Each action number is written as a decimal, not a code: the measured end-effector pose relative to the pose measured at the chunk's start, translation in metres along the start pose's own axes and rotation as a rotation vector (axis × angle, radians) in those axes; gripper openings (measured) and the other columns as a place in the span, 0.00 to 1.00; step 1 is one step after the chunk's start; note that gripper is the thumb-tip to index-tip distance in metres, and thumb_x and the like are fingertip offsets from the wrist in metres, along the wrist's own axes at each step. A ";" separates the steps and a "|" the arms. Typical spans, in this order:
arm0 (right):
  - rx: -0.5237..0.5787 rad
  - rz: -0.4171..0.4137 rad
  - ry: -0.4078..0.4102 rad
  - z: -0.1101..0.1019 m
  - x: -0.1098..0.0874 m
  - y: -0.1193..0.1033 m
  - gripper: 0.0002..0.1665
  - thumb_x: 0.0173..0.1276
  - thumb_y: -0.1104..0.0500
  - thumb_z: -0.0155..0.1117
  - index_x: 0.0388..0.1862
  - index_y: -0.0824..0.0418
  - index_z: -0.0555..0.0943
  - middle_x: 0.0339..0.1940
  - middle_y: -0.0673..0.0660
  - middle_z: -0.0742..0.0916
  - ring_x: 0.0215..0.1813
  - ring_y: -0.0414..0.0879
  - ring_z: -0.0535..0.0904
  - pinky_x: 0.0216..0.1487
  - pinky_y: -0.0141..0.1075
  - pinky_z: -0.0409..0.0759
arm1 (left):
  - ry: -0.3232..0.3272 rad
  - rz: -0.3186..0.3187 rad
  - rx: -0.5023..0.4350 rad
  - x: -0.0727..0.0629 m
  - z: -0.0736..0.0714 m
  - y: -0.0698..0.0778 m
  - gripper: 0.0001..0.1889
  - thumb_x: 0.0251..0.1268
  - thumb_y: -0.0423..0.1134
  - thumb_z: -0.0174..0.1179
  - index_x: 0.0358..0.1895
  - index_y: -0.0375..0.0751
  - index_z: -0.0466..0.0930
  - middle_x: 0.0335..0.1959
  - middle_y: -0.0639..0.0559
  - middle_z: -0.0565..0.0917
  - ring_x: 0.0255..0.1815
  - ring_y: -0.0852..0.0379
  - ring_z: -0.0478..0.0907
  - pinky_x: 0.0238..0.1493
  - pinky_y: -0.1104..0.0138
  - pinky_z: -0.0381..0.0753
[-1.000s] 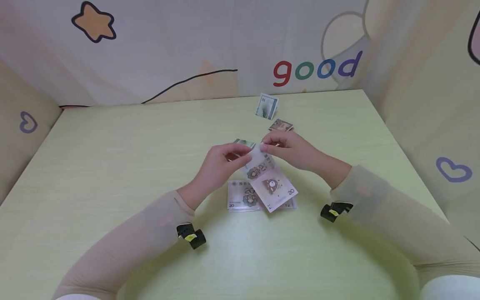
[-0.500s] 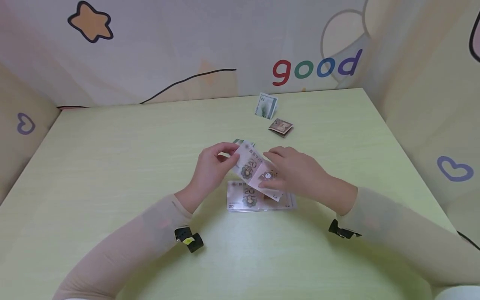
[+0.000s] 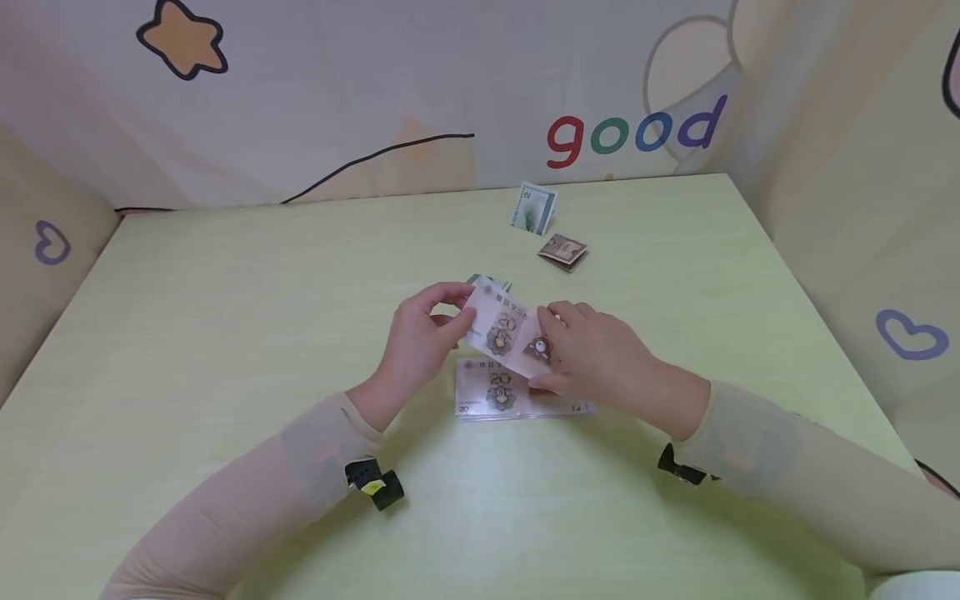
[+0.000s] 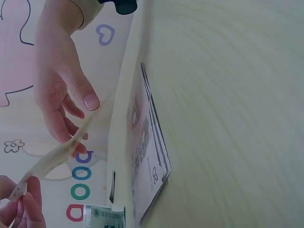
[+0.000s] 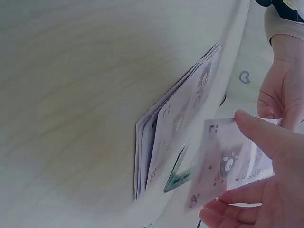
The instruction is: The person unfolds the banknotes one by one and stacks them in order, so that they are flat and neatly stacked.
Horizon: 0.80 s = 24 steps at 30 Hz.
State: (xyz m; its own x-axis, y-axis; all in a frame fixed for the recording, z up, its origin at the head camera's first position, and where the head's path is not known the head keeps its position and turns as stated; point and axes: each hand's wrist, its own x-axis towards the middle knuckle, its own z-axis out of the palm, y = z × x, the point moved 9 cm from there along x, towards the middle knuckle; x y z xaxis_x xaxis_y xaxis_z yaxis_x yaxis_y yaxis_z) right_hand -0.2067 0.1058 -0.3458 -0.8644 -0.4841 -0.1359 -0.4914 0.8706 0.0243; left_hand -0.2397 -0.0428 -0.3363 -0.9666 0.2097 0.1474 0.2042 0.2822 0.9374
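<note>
A pinkish 20 play banknote [image 3: 497, 327] with a centre crease is held at a slant above the table between both hands. My left hand [image 3: 423, 333] pinches its left end between thumb and fingers. My right hand [image 3: 600, 358] holds the other half, thumb on one long edge and fingers on the opposite edge, as the right wrist view shows. Below lies a neat stack of similar banknotes [image 3: 480, 392], its right part covered by the right hand in the head view. A green banknote [image 4: 103, 217] lies just behind, mostly hidden in the head view.
Farther back on the pale table [image 3: 262, 333] stand a folded brown banknote [image 3: 562, 252] and a folded grey-green one [image 3: 534, 208], both partly sprung open. A printed cloth wall [image 3: 337, 92] rises at the table's back edge, with others at the sides.
My right hand has shifted from the note's upper edge down to its right half. The hanging note has swung up nearer level, uncovering more of the stack. My left hand has moved slightly left.
</note>
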 end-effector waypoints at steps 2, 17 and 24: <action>0.014 0.007 -0.012 0.002 0.000 0.001 0.52 0.55 0.35 0.65 0.66 0.71 0.64 0.63 0.66 0.72 0.61 0.59 0.70 0.56 0.49 0.73 | 0.003 -0.010 -0.011 0.000 -0.001 0.000 0.13 0.62 0.29 0.58 0.50 0.34 0.78 0.39 0.45 0.78 0.25 0.53 0.79 0.27 0.64 0.80; 0.148 0.004 0.053 0.000 0.000 0.010 0.53 0.54 0.42 0.70 0.68 0.70 0.60 0.64 0.65 0.69 0.62 0.58 0.67 0.57 0.48 0.72 | -0.081 -0.043 0.109 -0.004 0.000 -0.012 0.25 0.61 0.30 0.59 0.63 0.40 0.68 0.47 0.45 0.76 0.36 0.52 0.79 0.34 0.66 0.81; 0.231 -0.021 0.038 -0.001 -0.002 0.009 0.52 0.54 0.45 0.72 0.69 0.69 0.59 0.65 0.64 0.68 0.63 0.57 0.66 0.60 0.49 0.69 | -0.187 0.218 0.609 -0.009 0.011 0.004 0.34 0.57 0.39 0.66 0.67 0.41 0.64 0.66 0.43 0.64 0.61 0.46 0.67 0.54 0.58 0.75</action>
State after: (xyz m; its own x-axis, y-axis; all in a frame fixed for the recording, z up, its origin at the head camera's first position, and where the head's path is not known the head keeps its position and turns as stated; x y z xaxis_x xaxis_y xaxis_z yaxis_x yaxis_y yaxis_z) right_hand -0.2094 0.1148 -0.3445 -0.8598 -0.5016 -0.0961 -0.4758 0.8551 -0.2061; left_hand -0.2289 -0.0332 -0.3377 -0.8615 0.4649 0.2041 0.4953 0.6812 0.5391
